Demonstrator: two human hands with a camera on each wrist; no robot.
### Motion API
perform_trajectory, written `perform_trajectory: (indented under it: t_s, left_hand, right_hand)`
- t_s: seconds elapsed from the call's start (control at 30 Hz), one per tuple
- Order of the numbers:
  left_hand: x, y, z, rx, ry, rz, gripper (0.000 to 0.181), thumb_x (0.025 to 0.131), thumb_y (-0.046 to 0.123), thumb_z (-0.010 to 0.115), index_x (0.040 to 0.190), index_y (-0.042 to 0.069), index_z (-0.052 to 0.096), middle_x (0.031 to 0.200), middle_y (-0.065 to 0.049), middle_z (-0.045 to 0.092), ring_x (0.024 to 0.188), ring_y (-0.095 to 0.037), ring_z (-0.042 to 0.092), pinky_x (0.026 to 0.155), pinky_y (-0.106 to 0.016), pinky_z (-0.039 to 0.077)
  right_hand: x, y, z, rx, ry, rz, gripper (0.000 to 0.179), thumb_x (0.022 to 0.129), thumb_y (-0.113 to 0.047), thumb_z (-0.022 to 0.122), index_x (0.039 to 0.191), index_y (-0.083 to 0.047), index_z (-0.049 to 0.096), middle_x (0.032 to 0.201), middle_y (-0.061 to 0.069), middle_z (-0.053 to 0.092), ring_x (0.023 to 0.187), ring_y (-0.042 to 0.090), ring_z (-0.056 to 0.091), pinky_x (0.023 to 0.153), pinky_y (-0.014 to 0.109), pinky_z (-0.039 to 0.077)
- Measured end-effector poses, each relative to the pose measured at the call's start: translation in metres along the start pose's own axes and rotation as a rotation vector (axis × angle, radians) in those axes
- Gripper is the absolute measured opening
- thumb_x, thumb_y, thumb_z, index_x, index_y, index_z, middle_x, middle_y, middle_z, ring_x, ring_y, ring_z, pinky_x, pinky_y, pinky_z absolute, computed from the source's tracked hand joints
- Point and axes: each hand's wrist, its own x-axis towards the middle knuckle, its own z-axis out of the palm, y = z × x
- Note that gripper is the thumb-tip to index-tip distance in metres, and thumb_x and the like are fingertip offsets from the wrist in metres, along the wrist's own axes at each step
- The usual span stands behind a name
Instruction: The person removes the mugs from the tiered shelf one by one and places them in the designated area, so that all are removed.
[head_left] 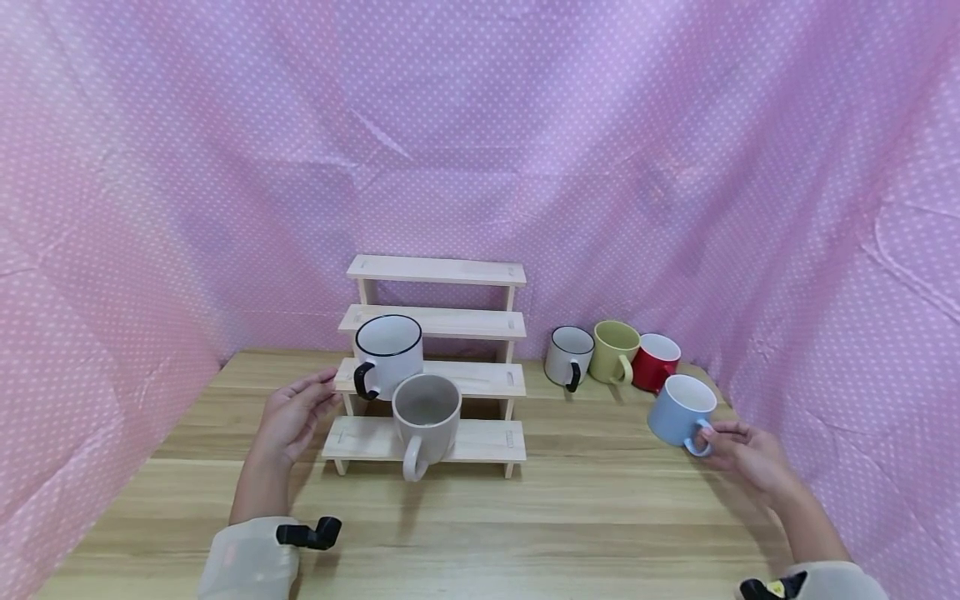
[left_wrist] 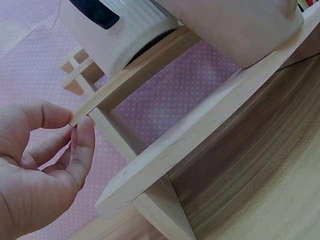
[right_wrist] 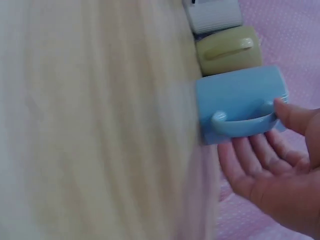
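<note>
At the left end of a four-step wooden display rack (head_left: 480, 379), my left hand (head_left: 296, 412) pinches the end of the second board from the bottom between thumb and fingers. A white mug (head_left: 401, 367) with a black rim and black handle sits on that board. On the lowest board stands a grey-beige mug (head_left: 438, 433), its handle facing forward. Over at the right, my right hand (head_left: 753, 458) holds a light blue mug (head_left: 678, 408) by its handle side. The thumb lies at the handle (right_wrist: 245, 126) in the right wrist view, with the other fingers against the mug's side.
Behind the blue mug a red mug (head_left: 654, 367), a yellow-green mug (head_left: 613, 350) and a small white mug (head_left: 567, 358) with a black handle stand in a row on the wooden table (head_left: 585, 508). Pink dotted cloth (head_left: 600, 150) hangs around the back and sides.
</note>
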Motion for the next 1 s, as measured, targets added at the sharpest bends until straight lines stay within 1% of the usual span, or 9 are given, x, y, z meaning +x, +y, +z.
perform_trajectory:
  t_s: [0.1,0.13,0.23,0.33,0.43,0.6,0.73,0.83,1.0]
  left_hand:
    - [0.001,0.000,0.000,0.002,0.000,-0.003,0.024,0.099,-0.010,0.058,0.103,0.004,0.076,0.102,-0.002,0.075,0.084,-0.011,0.071,0.084,-0.020,0.062]
    - [0.001,0.000,0.000,0.000,-0.002,-0.003,0.024,0.099,-0.010,0.058,0.103,0.004,0.076,0.102,-0.002,0.075,0.084,-0.011,0.071,0.084,-0.020,0.062]
    - [0.002,0.001,0.000,-0.004,-0.007,-0.001,0.024,0.099,-0.010,0.057,0.103,0.004,0.077,0.102,-0.002,0.075,0.084,-0.011,0.071,0.084,-0.020,0.062]
    - [0.002,0.000,-0.002,-0.010,-0.010,0.005,0.026,0.099,-0.011,0.057,0.103,0.004,0.077,0.103,-0.002,0.075,0.083,-0.010,0.071,0.083,-0.020,0.062]
    - [0.002,0.000,-0.003,-0.013,-0.017,0.012,0.027,0.099,-0.011,0.055,0.104,0.004,0.077,0.103,-0.003,0.075,0.083,-0.010,0.070,0.083,-0.020,0.062]
    - [0.002,-0.002,-0.004,-0.003,-0.025,0.015,0.027,0.100,-0.011,0.054,0.106,0.003,0.077,0.105,-0.002,0.075,0.084,-0.010,0.071,0.084,-0.021,0.062]
    - [0.003,-0.003,-0.004,0.000,-0.021,0.014,0.027,0.100,-0.011,0.054,0.105,0.004,0.077,0.104,-0.002,0.076,0.085,-0.011,0.071,0.084,-0.021,0.062]
    - [0.002,-0.003,-0.003,0.002,-0.018,0.011,0.027,0.100,-0.010,0.055,0.103,0.005,0.077,0.102,-0.002,0.076,0.085,-0.011,0.072,0.084,-0.021,0.062]
    - [0.002,-0.003,-0.004,0.010,-0.017,0.006,0.027,0.100,-0.009,0.056,0.104,0.005,0.078,0.102,-0.002,0.076,0.085,-0.011,0.071,0.085,-0.021,0.062]
  right_hand:
    - [-0.001,-0.014,0.005,-0.235,0.133,-0.046,0.046,0.101,-0.024,0.067,0.127,0.011,0.053,0.101,0.000,0.069,0.085,0.000,0.066,0.074,0.026,0.065]
    - [-0.001,-0.019,0.007,-0.282,0.173,-0.072,0.049,0.101,-0.026,0.068,0.128,0.012,0.052,0.101,0.002,0.069,0.083,-0.003,0.064,0.071,0.024,0.064]
    - [0.003,-0.036,0.017,-0.391,0.280,-0.171,0.049,0.101,-0.029,0.068,0.127,0.011,0.056,0.107,0.015,0.070,0.082,-0.011,0.058,0.068,0.018,0.061]
    - [0.009,-0.056,0.029,-0.439,0.296,-0.250,0.046,0.101,-0.031,0.067,0.125,0.008,0.059,0.115,0.024,0.068,0.084,-0.015,0.054,0.067,0.011,0.056]
    - [0.017,-0.075,0.047,-0.451,0.270,-0.331,0.040,0.101,-0.028,0.067,0.122,0.006,0.063,0.117,0.025,0.067,0.087,-0.014,0.054,0.072,0.007,0.051]
    - [0.033,-0.100,0.080,-0.402,0.175,-0.438,0.032,0.100,-0.019,0.070,0.118,0.007,0.065,0.108,0.021,0.071,0.087,-0.006,0.060,0.075,0.008,0.052]
    - [0.042,-0.119,0.109,-0.409,0.079,-0.464,0.030,0.100,-0.020,0.069,0.118,0.004,0.066,0.110,0.018,0.072,0.094,0.011,0.067,0.078,0.013,0.055]
    - [0.048,-0.131,0.130,-0.421,0.011,-0.481,0.031,0.101,-0.021,0.069,0.120,0.004,0.066,0.112,0.016,0.072,0.100,0.025,0.068,0.084,0.022,0.059]
    - [0.050,-0.154,0.164,-0.408,-0.076,-0.506,0.032,0.099,-0.021,0.070,0.122,0.001,0.067,0.113,0.013,0.072,0.102,0.029,0.070,0.089,0.044,0.062]
